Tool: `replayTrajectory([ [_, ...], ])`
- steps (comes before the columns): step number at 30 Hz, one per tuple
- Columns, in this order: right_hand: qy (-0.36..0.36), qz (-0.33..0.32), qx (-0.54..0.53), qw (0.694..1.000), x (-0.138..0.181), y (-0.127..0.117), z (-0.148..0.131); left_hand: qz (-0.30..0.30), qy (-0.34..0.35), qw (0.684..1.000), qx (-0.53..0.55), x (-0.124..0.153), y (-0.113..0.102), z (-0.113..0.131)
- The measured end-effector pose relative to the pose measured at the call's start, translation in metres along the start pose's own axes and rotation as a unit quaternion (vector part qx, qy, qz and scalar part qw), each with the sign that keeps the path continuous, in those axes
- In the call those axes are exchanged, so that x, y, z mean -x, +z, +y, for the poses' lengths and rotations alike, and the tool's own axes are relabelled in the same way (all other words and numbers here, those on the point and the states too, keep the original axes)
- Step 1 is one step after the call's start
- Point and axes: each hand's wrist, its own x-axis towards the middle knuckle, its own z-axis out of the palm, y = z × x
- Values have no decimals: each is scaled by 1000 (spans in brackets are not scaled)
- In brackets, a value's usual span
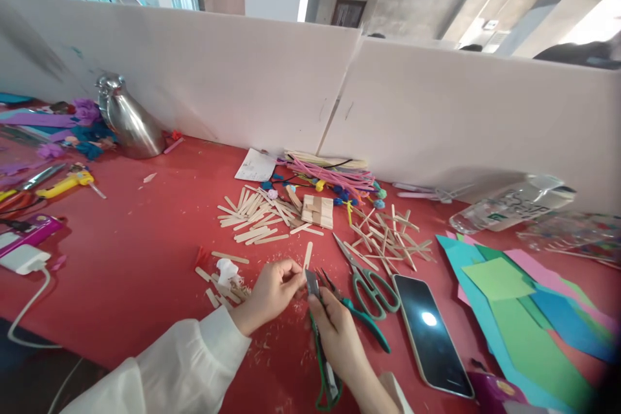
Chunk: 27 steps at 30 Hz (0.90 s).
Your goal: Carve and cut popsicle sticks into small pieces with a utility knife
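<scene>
My left hand (274, 288) is closed in a pinch on the lower end of a wooden craft stick (308, 253), which points up and away. My right hand (337, 333) is wrapped round a utility knife (313, 283) with a grey head and a green-edged handle. The knife's head meets the stick close to my left fingertips; the exact contact is hidden. Beside my right hand lie teal-handled pliers (369, 326) and grey-green scissors (371, 281). Pale shavings dot the red table (160, 233) around both hands. Short cut sticks (226, 291) and a crumpled white tissue (228, 272) sit by my left wrist.
Loose craft sticks (252, 210), a small wooden stick panel (317, 211) and pipe cleaners (330, 174) lie ahead. To the right are a phone (431, 336), coloured paper (524, 317) and a plastic bottle (514, 204). A metal jug (130, 119) and glue gun (65, 186) stand left.
</scene>
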Motion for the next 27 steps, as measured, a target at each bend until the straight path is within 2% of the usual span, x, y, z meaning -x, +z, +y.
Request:
replayTrajectory([
  [3,8,5,-9,1000,2,0,0,-15,-2,1000,20,2,-1,6],
  [7,73,-39,-80,993,2,-3,-4,-21,6,999,23,3,-4,11],
  [11,145,-110,-220,958,0,-8,-12,-13,21,1000,0,3,-4,11],
  [14,140,-107,-262,949,-1,-12,-16,-11,12,1000,9,2,-3,11],
  [17,71,-30,-177,981,-1,-17,-15,3,5,1000,21,2,-4,12],
  [19,4,15,-64,998,-1,-22,-13,1,-3,1000,31,1,-5,14],
  [21,-71,41,76,994,0,-26,-11,-6,-14,999,50,1,-6,16],
  [24,-194,70,269,941,2,-28,-10,3,-29,997,68,2,-7,17],
  [27,-286,90,378,876,4,-24,-10,12,-43,997,63,3,-6,18],
])
